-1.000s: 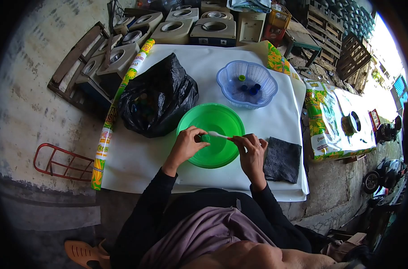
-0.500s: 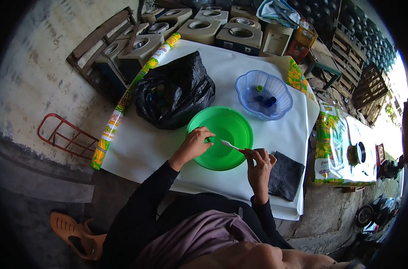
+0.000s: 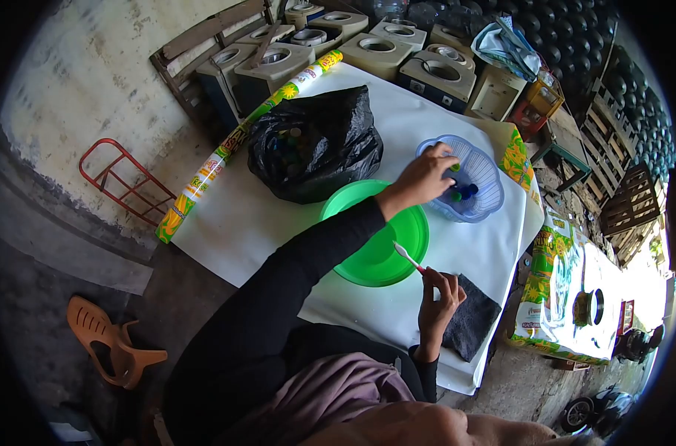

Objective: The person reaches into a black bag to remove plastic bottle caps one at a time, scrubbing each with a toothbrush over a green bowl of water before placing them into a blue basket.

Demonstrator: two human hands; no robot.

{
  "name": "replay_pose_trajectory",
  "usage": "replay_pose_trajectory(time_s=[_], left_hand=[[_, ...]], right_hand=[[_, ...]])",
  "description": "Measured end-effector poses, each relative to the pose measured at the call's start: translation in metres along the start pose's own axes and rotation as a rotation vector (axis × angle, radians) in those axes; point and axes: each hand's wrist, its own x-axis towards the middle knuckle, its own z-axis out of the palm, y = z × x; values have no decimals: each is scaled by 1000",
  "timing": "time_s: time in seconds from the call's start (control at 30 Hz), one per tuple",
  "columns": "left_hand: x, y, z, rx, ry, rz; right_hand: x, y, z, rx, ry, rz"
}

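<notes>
My left hand reaches over the near left rim of a pale blue plastic basket, thumb and fingers apart, with nothing visible between them. Inside the basket lie a yellow-green bottle cap, a darker green cap and some dark blue caps. My right hand grips a toothbrush by its red and white handle, bristle end over a green basin that seems to hold water. The left forearm crosses above the basin and hides part of it.
A black plastic bag with bottle caps in it stands open left of the basket. A dark folded cloth lies by my right hand. A printed roll runs along the left edge of the white-covered table. Used dispenser bodies stand behind.
My left hand has moved from above the basin to the basket. A darker green cap now shows in the basket. The right hand still holds the toothbrush, and the view has shifted.
</notes>
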Motion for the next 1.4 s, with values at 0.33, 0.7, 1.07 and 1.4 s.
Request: replay_pose_trajectory(time_s=[0.33, 0.7, 1.07, 1.4], left_hand=[[-120, -172, -196, 633, 225, -445], [-149, -228, -192, 811, 100, -447], [-157, -101, -195, -103, 294, -569], [-181, 11, -118, -681, -80, -687]], right_hand=[[7, 0, -5, -1, -13, -40], [49, -34, 39, -178, -354, -381], [46, -35, 32, -15, -301, -48], [45, -65, 39, 95, -244, -85]])
